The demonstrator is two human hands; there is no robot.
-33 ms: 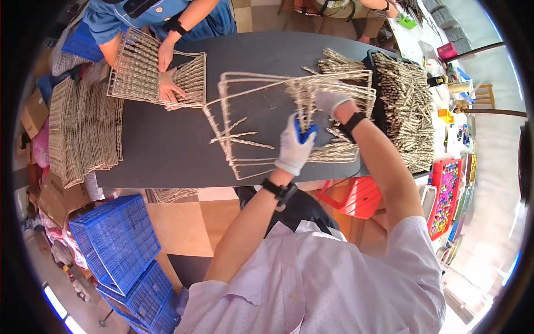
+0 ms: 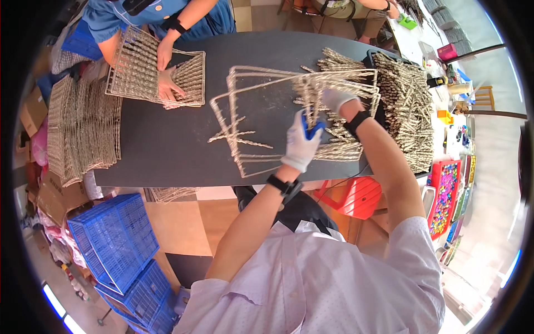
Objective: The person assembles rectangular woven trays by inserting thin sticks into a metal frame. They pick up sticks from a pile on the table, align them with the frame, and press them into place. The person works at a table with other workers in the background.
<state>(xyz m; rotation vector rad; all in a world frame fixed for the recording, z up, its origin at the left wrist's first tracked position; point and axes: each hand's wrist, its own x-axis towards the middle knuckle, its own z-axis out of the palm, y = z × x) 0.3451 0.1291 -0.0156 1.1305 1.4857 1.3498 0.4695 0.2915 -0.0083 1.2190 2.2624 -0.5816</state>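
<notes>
My left hand (image 2: 302,143), in a white glove with blue on the palm side, is closed around several pale twisted rods (image 2: 312,106) that stick up past the fingers. Just beyond it is my right hand (image 2: 339,103), also gloved, at the far right part of a rectangular frame (image 2: 232,92) made of the same twisted rod. Blur and the rods hide its fingertips. The frame's open left part spans the dark table (image 2: 172,150). A few loose rods (image 2: 247,143) lie crossed beneath its left side.
A black bin (image 2: 371,55) heaped with twisted rods (image 2: 409,111) stands at the right. Across the table a co-worker's hands (image 2: 167,83) rest on a rod-filled rack (image 2: 133,67). Stacked racks (image 2: 83,128) are at the left, blue crates (image 2: 114,239) below, a red stool (image 2: 361,197) nearby.
Both my hands and the frame have shifted a little to the right, the frame's left side also rising slightly. The co-worker's hands stay on the rack.
</notes>
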